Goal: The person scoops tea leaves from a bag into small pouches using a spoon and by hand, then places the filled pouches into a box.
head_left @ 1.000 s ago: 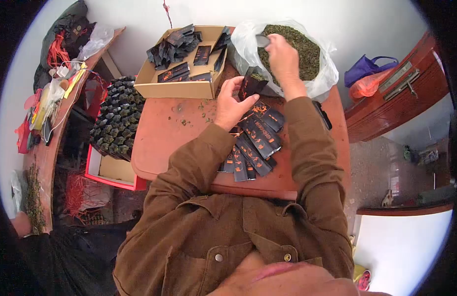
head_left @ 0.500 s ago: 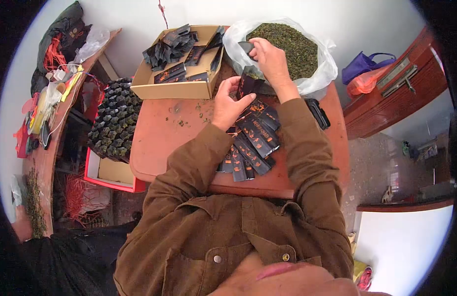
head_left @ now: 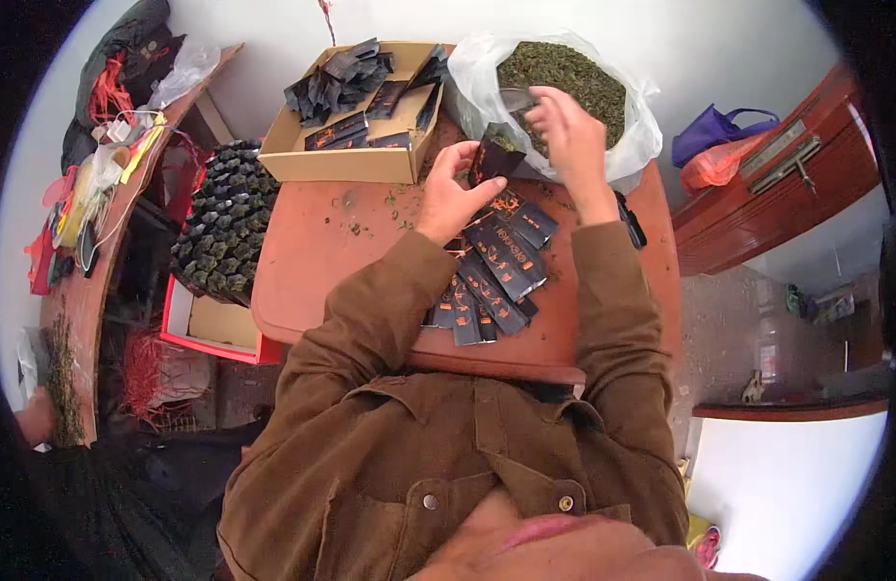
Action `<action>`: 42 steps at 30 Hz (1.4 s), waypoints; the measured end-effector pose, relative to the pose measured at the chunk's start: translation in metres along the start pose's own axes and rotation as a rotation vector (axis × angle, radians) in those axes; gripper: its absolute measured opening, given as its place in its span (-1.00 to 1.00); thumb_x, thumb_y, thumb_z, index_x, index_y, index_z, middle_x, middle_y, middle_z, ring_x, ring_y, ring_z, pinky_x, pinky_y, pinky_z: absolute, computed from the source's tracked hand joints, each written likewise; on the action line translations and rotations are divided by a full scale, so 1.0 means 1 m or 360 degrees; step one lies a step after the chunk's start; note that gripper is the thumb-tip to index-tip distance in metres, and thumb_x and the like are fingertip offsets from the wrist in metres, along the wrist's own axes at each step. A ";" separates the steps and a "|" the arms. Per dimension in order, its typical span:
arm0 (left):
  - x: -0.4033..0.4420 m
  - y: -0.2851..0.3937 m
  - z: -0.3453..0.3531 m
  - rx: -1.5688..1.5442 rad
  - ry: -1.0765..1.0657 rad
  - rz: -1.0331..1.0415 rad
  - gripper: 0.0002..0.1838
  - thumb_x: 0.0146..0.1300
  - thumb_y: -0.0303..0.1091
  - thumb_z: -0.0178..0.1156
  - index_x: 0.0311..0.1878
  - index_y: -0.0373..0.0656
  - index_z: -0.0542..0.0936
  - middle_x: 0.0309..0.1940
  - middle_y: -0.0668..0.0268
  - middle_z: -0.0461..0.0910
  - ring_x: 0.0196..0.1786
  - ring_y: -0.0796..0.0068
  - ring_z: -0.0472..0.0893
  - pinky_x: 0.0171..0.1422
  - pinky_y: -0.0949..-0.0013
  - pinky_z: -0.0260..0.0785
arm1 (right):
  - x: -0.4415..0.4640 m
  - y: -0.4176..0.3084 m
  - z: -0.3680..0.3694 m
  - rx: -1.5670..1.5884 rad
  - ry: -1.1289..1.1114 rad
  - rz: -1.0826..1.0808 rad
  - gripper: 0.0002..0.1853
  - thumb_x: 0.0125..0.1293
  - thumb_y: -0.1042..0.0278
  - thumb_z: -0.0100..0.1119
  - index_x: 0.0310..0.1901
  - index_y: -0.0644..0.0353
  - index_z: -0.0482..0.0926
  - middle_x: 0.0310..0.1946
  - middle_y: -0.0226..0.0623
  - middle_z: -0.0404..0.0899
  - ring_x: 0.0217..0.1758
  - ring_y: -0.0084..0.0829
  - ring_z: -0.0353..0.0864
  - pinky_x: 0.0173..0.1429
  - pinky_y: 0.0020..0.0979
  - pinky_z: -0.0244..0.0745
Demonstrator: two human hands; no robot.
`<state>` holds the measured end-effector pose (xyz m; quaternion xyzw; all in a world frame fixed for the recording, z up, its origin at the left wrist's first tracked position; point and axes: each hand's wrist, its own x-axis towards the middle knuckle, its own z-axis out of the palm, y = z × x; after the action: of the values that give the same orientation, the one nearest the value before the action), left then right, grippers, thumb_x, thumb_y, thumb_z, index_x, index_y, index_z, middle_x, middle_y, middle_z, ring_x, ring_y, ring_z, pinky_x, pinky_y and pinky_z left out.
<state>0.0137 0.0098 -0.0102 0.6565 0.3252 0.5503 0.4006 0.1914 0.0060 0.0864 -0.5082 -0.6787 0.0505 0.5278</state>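
Note:
Upright in my left hand is a black packet whose open top shows green leaves. My right hand pinches a grey scoop at the near left side of a clear plastic bag full of dried green leaves. Just below my left hand, flat black packets with orange print lie fanned out on the brown table. A cardboard box behind my left hand holds more black packets.
Many dark filled packets stand in a red-edged box left of the table. A black object lies near my right sleeve. On the left, a side bench carries bags, and another person's hand rests by loose leaves. Purple bag at right.
My right hand and the scoop have shifted slightly right and down since half a second ago. My left hand still holds the packet in nearly the same place.

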 end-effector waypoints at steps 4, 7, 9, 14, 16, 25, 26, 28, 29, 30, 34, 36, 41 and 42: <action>0.000 0.005 0.000 0.0034 -0.0032 0.0118 -0.35 0.01 -0.41 0.48 0.19 -0.25 0.44 0.06 0.33 0.49 0.12 0.42 0.48 0.25 0.32 0.37 | -0.021 -0.001 -0.033 0.0342 0.0395 0.0250 -0.72 0.52 0.31 -0.06 0.05 0.24 0.59 -0.37 -0.32 0.69 -0.36 -0.59 0.61 -0.24 -0.55 0.52; -0.003 0.010 0.002 -0.0189 -0.0062 0.0031 -0.36 0.02 -0.46 0.47 0.19 -0.24 0.44 0.05 0.34 0.47 0.14 0.43 0.48 0.26 0.32 0.41 | -0.048 0.010 -0.057 0.0649 0.0664 0.0486 -0.71 0.52 0.29 -0.05 0.05 0.31 0.56 -0.37 -0.33 0.66 -0.39 -0.64 0.55 -0.32 -0.61 0.43; -0.002 0.010 0.003 -0.0248 -0.0108 0.0009 -0.37 0.03 -0.48 0.46 0.19 -0.23 0.44 0.05 0.33 0.45 0.15 0.42 0.48 0.26 0.32 0.42 | -0.067 0.020 -0.071 0.0930 0.0819 0.0656 -0.70 0.50 0.29 -0.01 0.06 0.35 0.54 -0.45 -0.37 0.58 -0.46 -0.65 0.48 -0.40 -0.63 0.33; -0.001 0.006 -0.005 -0.0002 -0.0023 0.0218 -0.34 -0.02 -0.34 0.52 0.16 -0.22 0.47 0.03 0.27 0.46 0.12 0.38 0.51 0.22 0.31 0.42 | -0.105 0.071 -0.097 0.2271 0.0696 0.0920 -0.83 0.48 0.32 0.01 -0.11 0.26 0.47 -0.59 -0.54 0.27 -0.62 -0.70 0.18 -0.60 -0.62 0.09; 0.003 0.000 -0.006 -0.0083 -0.0022 0.0192 -0.30 -0.01 -0.35 0.52 0.21 -0.20 0.44 0.08 0.29 0.46 0.15 0.42 0.50 0.21 0.31 0.44 | -0.108 0.075 -0.097 0.2595 0.0555 0.0941 -0.87 0.48 0.37 -0.02 -0.16 0.24 0.45 -0.60 -0.57 0.22 -0.64 -0.70 0.14 -0.62 -0.61 0.08; -0.020 0.036 -0.082 -0.0622 0.0477 0.0080 -0.32 0.00 -0.43 0.49 0.22 -0.21 0.42 -0.01 0.25 0.55 -0.01 0.48 0.59 0.09 0.35 0.50 | -0.110 0.081 -0.093 0.3006 0.0380 0.1197 -0.60 0.48 0.35 -0.01 -0.59 0.09 0.27 -0.63 -0.51 0.16 -0.61 -0.61 0.13 -0.60 -0.55 0.05; -0.031 0.040 -0.102 -0.0591 0.0544 0.0064 -0.32 -0.01 -0.41 0.50 0.20 -0.21 0.42 0.00 0.24 0.56 -0.04 0.45 0.60 0.10 0.32 0.50 | -0.110 0.078 -0.093 0.2994 0.0411 0.1237 -0.57 0.48 0.34 0.00 -0.62 0.07 0.23 -0.63 -0.50 0.15 -0.61 -0.60 0.13 -0.60 -0.55 0.04; -0.051 0.042 -0.148 -0.0401 0.0715 0.0065 -0.36 0.00 -0.43 0.47 0.18 -0.21 0.43 0.00 0.23 0.57 -0.09 0.41 0.61 0.10 0.29 0.49 | -0.113 0.085 -0.094 0.2961 0.0367 0.1214 -0.58 0.47 0.34 0.01 -0.61 0.08 0.25 -0.63 -0.51 0.16 -0.61 -0.60 0.13 -0.60 -0.55 0.04; -0.064 0.043 -0.172 -0.0240 0.0817 0.0081 -0.38 0.01 -0.47 0.44 0.17 -0.22 0.42 -0.01 0.24 0.58 -0.10 0.41 0.62 0.08 0.29 0.50 | -0.114 0.088 -0.093 0.2946 0.0347 0.1201 -0.59 0.47 0.35 0.01 -0.61 0.08 0.26 -0.63 -0.51 0.16 -0.61 -0.60 0.13 -0.61 -0.55 0.04; -0.078 0.053 -0.191 -0.0171 0.0940 0.0012 -0.41 0.02 -0.50 0.41 0.16 -0.22 0.42 -0.03 0.25 0.58 -0.08 0.41 0.61 0.08 0.31 0.49 | -0.114 0.086 -0.093 0.2960 0.0358 0.1219 -0.60 0.46 0.36 0.01 -0.60 0.09 0.26 -0.63 -0.51 0.17 -0.61 -0.59 0.13 -0.61 -0.55 0.04; -0.136 0.031 -0.282 0.0218 0.1405 0.0048 -0.41 0.06 -0.56 0.34 0.19 -0.25 0.38 0.02 0.22 0.55 0.03 0.39 0.57 0.12 0.32 0.45 | -0.112 0.080 -0.093 0.2934 0.0320 0.1236 -0.62 0.46 0.39 0.02 -0.58 0.12 0.25 -0.63 -0.51 0.18 -0.60 -0.60 0.14 -0.61 -0.55 0.05; -0.166 -0.006 -0.339 0.0360 0.1604 -0.0057 -0.38 0.05 -0.55 0.35 0.21 -0.26 0.35 0.07 0.18 0.52 0.07 0.37 0.55 0.15 0.31 0.43 | -0.114 0.087 -0.093 0.2946 0.0335 0.1214 -0.63 0.46 0.40 0.01 -0.57 0.12 0.26 -0.62 -0.50 0.18 -0.59 -0.60 0.14 -0.61 -0.55 0.05; -0.202 -0.046 -0.423 0.0505 0.1904 -0.0495 -0.35 0.05 -0.54 0.34 0.22 -0.26 0.30 -0.06 0.12 0.57 -0.10 0.28 0.63 -0.02 0.21 0.53 | -0.116 0.094 -0.094 0.2909 0.0426 0.1233 -0.67 0.48 0.37 -0.01 -0.51 0.14 0.26 -0.59 -0.49 0.18 -0.59 -0.59 0.11 -0.57 -0.55 0.06; -0.209 -0.068 -0.446 0.0453 0.1892 -0.0559 -0.34 0.05 -0.54 0.35 0.23 -0.25 0.29 -0.11 0.12 0.59 -0.14 0.25 0.64 -0.08 0.18 0.54 | -0.117 0.094 -0.094 0.2909 0.0389 0.1232 -0.66 0.49 0.37 -0.02 -0.51 0.14 0.26 -0.59 -0.48 0.17 -0.59 -0.59 0.11 -0.57 -0.55 0.06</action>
<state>-0.4621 -0.0650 -0.1343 0.2224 0.6648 0.6982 0.1449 0.3153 -0.0800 -0.0072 -0.0950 -0.1079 0.6688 0.7294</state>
